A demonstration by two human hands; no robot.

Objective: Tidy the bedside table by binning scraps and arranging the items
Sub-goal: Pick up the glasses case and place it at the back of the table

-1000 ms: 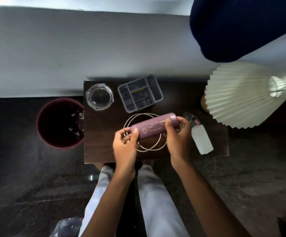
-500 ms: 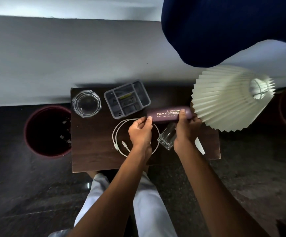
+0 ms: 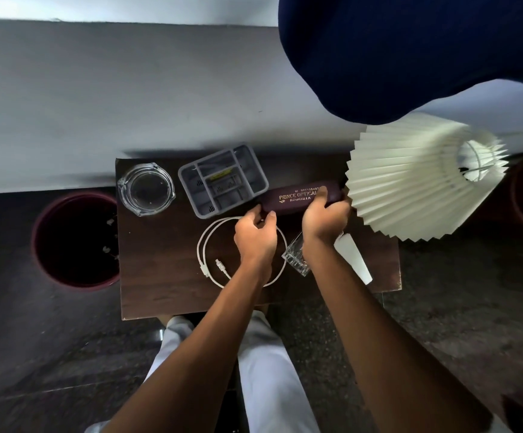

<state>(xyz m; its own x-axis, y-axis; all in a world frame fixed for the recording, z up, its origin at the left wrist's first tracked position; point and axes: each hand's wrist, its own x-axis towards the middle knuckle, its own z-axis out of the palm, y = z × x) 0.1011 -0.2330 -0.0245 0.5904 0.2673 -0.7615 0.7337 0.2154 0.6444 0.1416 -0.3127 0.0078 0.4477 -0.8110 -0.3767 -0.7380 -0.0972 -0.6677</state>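
A maroon spectacle case [image 3: 294, 201] lies along the back of a bedside table [image 3: 160, 295], between a grey organiser tray [image 3: 222, 181] and a pleated lampshade [image 3: 422, 179], close to both. The right hand [image 3: 324, 218] grips its right half. The left hand [image 3: 255, 239] curls at its left tip, contact unclear, above a coiled white cable [image 3: 205, 254]. Bare dark wood runs along the front-left edge, beside a maroon bin [image 3: 79, 284] on a stone floor. Gold lettering reads "Prince Optical".
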